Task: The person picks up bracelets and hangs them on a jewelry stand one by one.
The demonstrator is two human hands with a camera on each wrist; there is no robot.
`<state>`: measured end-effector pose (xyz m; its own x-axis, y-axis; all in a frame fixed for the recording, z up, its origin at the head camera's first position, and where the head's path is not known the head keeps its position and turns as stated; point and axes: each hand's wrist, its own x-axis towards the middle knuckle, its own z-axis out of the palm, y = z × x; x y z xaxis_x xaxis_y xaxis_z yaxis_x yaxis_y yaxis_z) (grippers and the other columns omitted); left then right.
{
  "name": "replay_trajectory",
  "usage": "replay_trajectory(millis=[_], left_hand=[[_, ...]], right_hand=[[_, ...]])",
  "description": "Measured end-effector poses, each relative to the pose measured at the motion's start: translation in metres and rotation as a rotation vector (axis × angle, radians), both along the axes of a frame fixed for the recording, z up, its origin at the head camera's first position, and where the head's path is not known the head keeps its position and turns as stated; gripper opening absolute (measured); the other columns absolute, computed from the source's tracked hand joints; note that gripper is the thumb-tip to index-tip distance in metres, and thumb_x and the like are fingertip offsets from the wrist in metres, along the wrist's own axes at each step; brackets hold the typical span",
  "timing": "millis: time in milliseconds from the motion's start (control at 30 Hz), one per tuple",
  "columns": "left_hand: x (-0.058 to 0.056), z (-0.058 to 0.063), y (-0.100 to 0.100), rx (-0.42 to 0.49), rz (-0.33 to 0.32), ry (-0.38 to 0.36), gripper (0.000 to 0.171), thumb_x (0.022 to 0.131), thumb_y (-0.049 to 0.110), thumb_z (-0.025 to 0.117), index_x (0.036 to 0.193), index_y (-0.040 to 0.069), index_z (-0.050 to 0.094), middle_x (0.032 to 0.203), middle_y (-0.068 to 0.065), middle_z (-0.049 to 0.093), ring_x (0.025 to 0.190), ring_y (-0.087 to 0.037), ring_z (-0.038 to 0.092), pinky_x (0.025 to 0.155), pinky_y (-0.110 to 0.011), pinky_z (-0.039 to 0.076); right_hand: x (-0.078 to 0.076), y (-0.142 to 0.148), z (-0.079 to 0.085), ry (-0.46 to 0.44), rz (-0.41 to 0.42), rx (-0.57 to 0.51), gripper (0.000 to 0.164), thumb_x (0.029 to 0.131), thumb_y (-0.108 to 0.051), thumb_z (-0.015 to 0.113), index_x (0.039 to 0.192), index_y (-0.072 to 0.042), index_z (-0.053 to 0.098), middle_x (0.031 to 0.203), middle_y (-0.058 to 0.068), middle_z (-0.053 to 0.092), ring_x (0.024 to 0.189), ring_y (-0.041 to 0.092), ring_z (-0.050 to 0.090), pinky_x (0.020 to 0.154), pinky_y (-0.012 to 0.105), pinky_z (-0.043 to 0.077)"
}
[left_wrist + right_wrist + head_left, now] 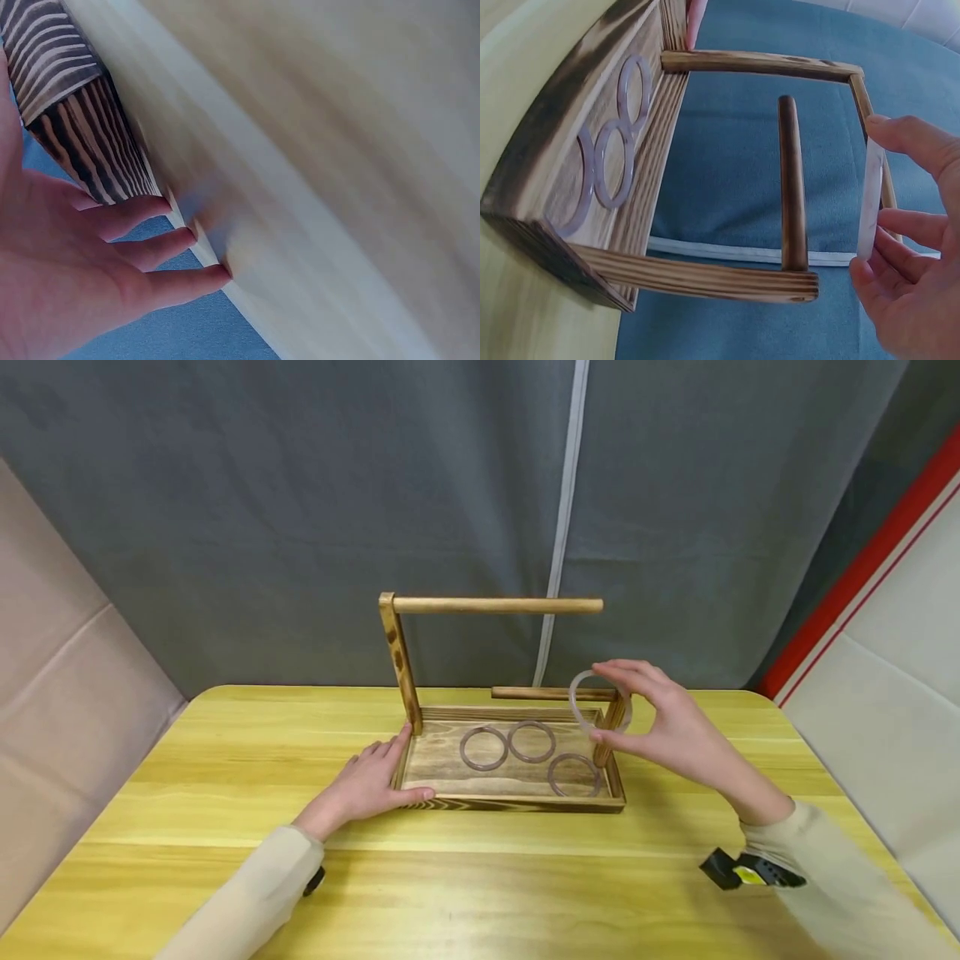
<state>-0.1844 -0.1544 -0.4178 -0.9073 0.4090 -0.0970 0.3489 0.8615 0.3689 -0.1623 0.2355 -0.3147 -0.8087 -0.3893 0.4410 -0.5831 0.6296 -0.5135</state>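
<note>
Here, past my beige sleeves (255,893), on the yellow wood-grain table (480,893), my left hand (367,783) lies with fingers straight and spread, gripping nothing, its thumb at the near left corner of a shallow, rectangular, dark-streaked wooden tray (517,805). My right hand (671,727) pinches a pale, translucent ring (871,199) between thumb and fingertips, parted about the ring's own width, and holds it upright above the tray's right end. On the tray floor lie three greyish-purple translucent rings (574,756), close together, one nearer me than the other two. A short brown wooden post (603,757) stands at the right end, bearing a dark round rod (540,693); a taller brown post (401,664) at the left carries a longer, lighter rod (498,605). Behind hangs a grey-blue curtain (300,527) with a whitish strip (567,485).
</note>
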Motion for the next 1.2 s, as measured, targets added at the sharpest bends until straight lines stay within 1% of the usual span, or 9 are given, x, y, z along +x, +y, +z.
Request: replay_trajectory(millis=[133, 233, 433, 533, 733, 967, 1200], left_hand=[[0.000, 0.002, 0.000, 0.019, 0.001, -0.022, 0.110, 0.084, 0.067, 0.059, 0.155, 0.002, 0.005, 0.153, -0.023, 0.026, 0.134, -0.053, 0.026, 0.101, -0.071, 0.021], [-0.001, 0.003, -0.001, 0.029, -0.001, -0.029, 0.109, 0.084, 0.065, 0.060, 0.155, 0.002, 0.006, 0.154, -0.022, 0.025, 0.134, -0.053, 0.025, 0.101, -0.071, 0.021], [-0.001, 0.002, -0.001, 0.037, -0.005, -0.031, 0.109, 0.085, 0.064, 0.060, 0.154, 0.002, 0.005, 0.154, -0.022, 0.024, 0.134, -0.054, 0.024, 0.102, -0.071, 0.020], [-0.002, 0.001, -0.001, 0.042, -0.004, -0.035, 0.110, 0.084, 0.065, 0.060, 0.155, 0.002, 0.005, 0.154, -0.022, 0.024, 0.134, -0.054, 0.024, 0.102, -0.071, 0.019], [-0.002, 0.001, -0.001, 0.050, 0.001, -0.045, 0.110, 0.084, 0.065, 0.061, 0.155, 0.002, 0.005, 0.154, -0.022, 0.023, 0.135, -0.054, 0.023, 0.102, -0.071, 0.018], [-0.003, 0.001, -0.001, 0.053, -0.004, -0.055, 0.110, 0.084, 0.065, 0.061, 0.154, 0.002, 0.004, 0.155, -0.022, 0.022, 0.135, -0.054, 0.022, 0.102, -0.071, 0.018], [-0.003, 0.002, 0.000, 0.050, -0.008, -0.066, 0.111, 0.084, 0.065, 0.060, 0.154, 0.001, 0.003, 0.155, -0.022, 0.021, 0.135, -0.054, 0.022, 0.103, -0.071, 0.018]], right_hand=[[-0.004, 0.003, 0.005, 0.014, -0.019, 0.018, 0.072, 0.075, -0.012, 0.084, 0.139, -0.008, 0.052, 0.136, 0.015, 0.048, 0.114, 0.036, 0.051, 0.089, 0.060, 0.042], [-0.010, 0.006, 0.007, 0.042, -0.031, 0.032, 0.073, 0.074, -0.011, 0.085, 0.139, -0.006, 0.051, 0.136, 0.017, 0.047, 0.112, 0.036, 0.052, 0.088, 0.060, 0.043], [-0.021, 0.013, 0.009, 0.100, -0.030, 0.040, 0.072, 0.073, -0.007, 0.084, 0.137, -0.003, 0.052, 0.134, 0.017, 0.049, 0.105, 0.031, 0.053, 0.089, 0.056, 0.045], [-0.025, 0.015, 0.010, 0.113, -0.036, 0.025, 0.071, 0.073, -0.006, 0.083, 0.137, -0.003, 0.052, 0.133, 0.016, 0.050, 0.105, 0.029, 0.053, 0.091, 0.054, 0.045], [-0.034, 0.015, 0.021, 0.093, -0.056, -0.064, 0.072, 0.074, -0.005, 0.083, 0.138, -0.004, 0.049, 0.131, 0.013, 0.049, 0.119, 0.030, 0.048, 0.095, 0.048, 0.043], [-0.046, 0.008, 0.030, 0.034, -0.085, -0.141, 0.074, 0.078, -0.005, 0.080, 0.143, -0.005, 0.044, 0.132, 0.013, 0.046, 0.120, 0.026, 0.044, 0.098, 0.049, 0.043], [-0.058, 0.000, 0.036, 0.037, -0.086, -0.157, 0.073, 0.079, -0.005, 0.078, 0.143, -0.004, 0.042, 0.134, 0.015, 0.042, 0.121, 0.028, 0.042, 0.098, 0.052, 0.042]])
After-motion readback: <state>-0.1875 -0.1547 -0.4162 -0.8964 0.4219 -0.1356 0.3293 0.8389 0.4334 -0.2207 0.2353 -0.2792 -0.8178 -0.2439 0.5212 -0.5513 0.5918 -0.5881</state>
